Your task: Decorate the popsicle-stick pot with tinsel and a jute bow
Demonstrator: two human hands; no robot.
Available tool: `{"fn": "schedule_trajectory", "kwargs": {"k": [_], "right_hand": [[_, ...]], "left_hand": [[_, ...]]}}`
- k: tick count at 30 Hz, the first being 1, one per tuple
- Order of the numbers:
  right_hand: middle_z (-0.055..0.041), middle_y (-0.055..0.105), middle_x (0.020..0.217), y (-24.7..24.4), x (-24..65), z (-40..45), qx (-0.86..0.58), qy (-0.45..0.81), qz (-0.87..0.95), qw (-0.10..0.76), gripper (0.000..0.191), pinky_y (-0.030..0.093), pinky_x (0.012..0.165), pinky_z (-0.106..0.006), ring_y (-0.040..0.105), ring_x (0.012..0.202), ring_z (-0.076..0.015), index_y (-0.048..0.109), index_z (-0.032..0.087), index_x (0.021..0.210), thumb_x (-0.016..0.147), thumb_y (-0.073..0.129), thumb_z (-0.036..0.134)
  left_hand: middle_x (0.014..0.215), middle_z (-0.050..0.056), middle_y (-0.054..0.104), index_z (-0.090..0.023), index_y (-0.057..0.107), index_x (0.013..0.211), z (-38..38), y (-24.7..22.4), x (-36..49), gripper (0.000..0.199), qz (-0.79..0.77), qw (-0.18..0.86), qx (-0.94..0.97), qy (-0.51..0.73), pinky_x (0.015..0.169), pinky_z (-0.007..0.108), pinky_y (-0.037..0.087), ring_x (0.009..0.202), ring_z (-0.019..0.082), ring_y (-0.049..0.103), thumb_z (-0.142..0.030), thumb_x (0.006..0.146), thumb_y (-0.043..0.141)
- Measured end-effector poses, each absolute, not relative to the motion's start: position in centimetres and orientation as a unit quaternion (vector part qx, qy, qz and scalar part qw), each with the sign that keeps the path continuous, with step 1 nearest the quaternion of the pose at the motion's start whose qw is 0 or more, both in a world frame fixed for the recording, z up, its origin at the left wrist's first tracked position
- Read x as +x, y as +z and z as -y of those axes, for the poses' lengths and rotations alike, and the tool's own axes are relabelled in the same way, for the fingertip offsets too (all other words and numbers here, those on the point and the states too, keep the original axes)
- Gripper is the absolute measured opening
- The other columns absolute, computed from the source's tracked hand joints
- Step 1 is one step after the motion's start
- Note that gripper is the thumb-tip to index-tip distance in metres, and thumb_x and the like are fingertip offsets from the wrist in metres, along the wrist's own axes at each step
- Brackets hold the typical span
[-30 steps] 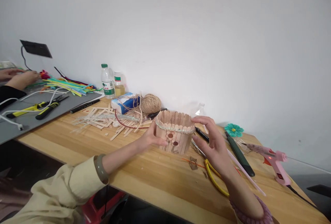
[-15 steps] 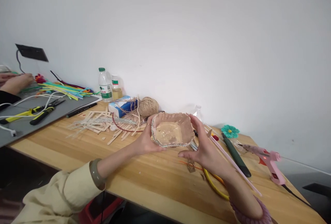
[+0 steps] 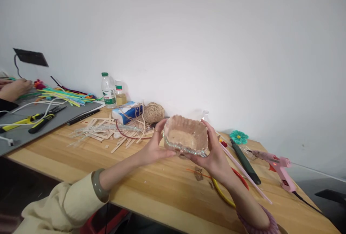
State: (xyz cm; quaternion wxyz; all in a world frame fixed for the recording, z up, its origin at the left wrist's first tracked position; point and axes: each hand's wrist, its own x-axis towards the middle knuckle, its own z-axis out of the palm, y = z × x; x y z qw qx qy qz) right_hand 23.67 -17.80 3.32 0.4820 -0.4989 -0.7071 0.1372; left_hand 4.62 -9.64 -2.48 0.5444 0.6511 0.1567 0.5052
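Between my two hands, above the wooden table, is a small box-like basket (image 3: 199,133) with a scalloped rim and a sparkly silvery trim along its near edge. Its inside faces me and shows a pale tan bottom. My left hand (image 3: 156,146) grips its left side, thumb along the lower front. On the right side, my right hand (image 3: 213,151) holds it with the thumb under the front edge. Beneath lie a yellow ring-shaped cord (image 3: 220,195) and a small brown clip-like piece (image 3: 199,173), close to my right forearm.
Loose wooden sticks (image 3: 104,127), a twine ball (image 3: 154,113), a tissue pack (image 3: 127,113) and a green-capped bottle (image 3: 108,91) stand left. A pink glue gun (image 3: 281,167), green cutter (image 3: 245,162) and teal flower (image 3: 239,136) lie right. A co-worker's hands (image 3: 16,89) are far left beside pliers (image 3: 43,120).
The basket has shifted slightly right and tilted, so more of its far wall shows. My right hand has closed in, its thumb now against the basket's front edge.
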Motion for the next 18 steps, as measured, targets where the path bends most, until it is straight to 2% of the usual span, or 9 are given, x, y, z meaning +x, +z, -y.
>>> {"fn": "schedule_trajectory", "kwargs": {"k": [3,5,7,8,10,13,15,18], "right_hand": [[-0.0144,0.032,0.138,2.7,23.0,17.5,-0.543,0.077,0.632,0.547,0.094,0.028,0.105,-0.052,0.032,0.129,-0.0311,0.019,0.024,0.138,0.064,0.075,0.038],[-0.0169,0.029,0.137,2.0,22.3,17.6,-0.565,0.041,0.606,0.559,0.100,0.025,0.105,-0.056,0.028,0.130,-0.0341,0.014,0.021,0.140,0.063,0.075,0.041],[-0.0172,0.023,0.139,1.3,21.5,18.0,-0.560,0.044,0.621,0.546,0.101,0.025,0.105,-0.055,0.023,0.132,-0.0343,0.007,0.021,0.141,0.066,0.072,0.042],[-0.0164,0.019,0.141,1.1,21.3,18.4,-0.549,0.064,0.641,0.532,0.098,0.027,0.105,-0.054,0.022,0.133,-0.0334,0.004,0.023,0.142,0.070,0.069,0.043],[-0.0136,0.011,0.146,0.8,21.0,19.2,-0.520,0.124,0.684,0.496,0.089,0.033,0.102,-0.051,0.022,0.134,-0.0309,-0.002,0.029,0.142,0.079,0.060,0.043],[-0.0103,0.011,0.149,1.2,21.3,20.3,-0.486,0.156,0.730,0.454,0.077,0.035,0.101,-0.048,0.024,0.133,-0.0283,0.001,0.033,0.142,0.085,0.053,0.040],[-0.0095,0.023,0.146,1.8,21.6,20.6,-0.467,0.151,0.750,0.443,0.070,0.036,0.100,-0.046,0.030,0.130,-0.0264,0.009,0.033,0.141,0.086,0.053,0.037],[-0.0083,0.042,0.134,2.7,22.2,20.4,-0.445,0.140,0.745,0.477,0.053,0.043,0.093,-0.042,0.044,0.119,-0.0235,0.028,0.032,0.133,0.086,0.053,0.034]], "left_hand": [[0.139,0.011,0.029,-0.027,0.027,0.131,11.2,-2.3,5.7,0.081,-0.225,0.437,0.669,0.557,0.110,0.047,0.017,0.133,0.029,0.025,-0.025,0.066,0.074],[0.142,0.012,0.025,-0.025,0.027,0.131,12.6,-2.3,6.6,0.084,-0.234,0.418,0.687,0.547,0.111,0.047,0.014,0.134,0.031,0.022,-0.025,0.063,0.076],[0.147,0.014,0.013,-0.027,0.015,0.136,13.6,-2.0,7.4,0.105,-0.237,0.455,0.671,0.535,0.110,0.049,0.016,0.134,0.034,0.021,-0.025,0.055,0.081],[0.147,0.016,0.014,-0.028,0.008,0.137,13.8,-1.8,7.7,0.111,-0.234,0.493,0.649,0.530,0.109,0.049,0.020,0.133,0.034,0.025,-0.025,0.054,0.082],[0.142,0.017,0.028,-0.028,0.004,0.137,13.5,-1.2,7.8,0.114,-0.205,0.581,0.597,0.514,0.104,0.050,0.030,0.127,0.033,0.037,-0.023,0.054,0.082],[0.129,0.015,0.049,-0.022,0.025,0.131,12.3,-0.3,7.2,0.099,-0.187,0.644,0.550,0.498,0.099,0.051,0.036,0.120,0.035,0.046,-0.021,0.050,0.083],[0.121,0.014,0.055,-0.019,0.037,0.122,11.4,-0.1,6.6,0.086,-0.192,0.668,0.521,0.496,0.097,0.051,0.038,0.117,0.036,0.048,-0.023,0.049,0.083],[0.117,0.012,0.060,-0.019,0.045,0.116,10.7,-0.4,5.8,0.076,-0.178,0.728,0.461,0.475,0.095,0.049,0.040,0.114,0.035,0.051,-0.023,0.050,0.082]]}}
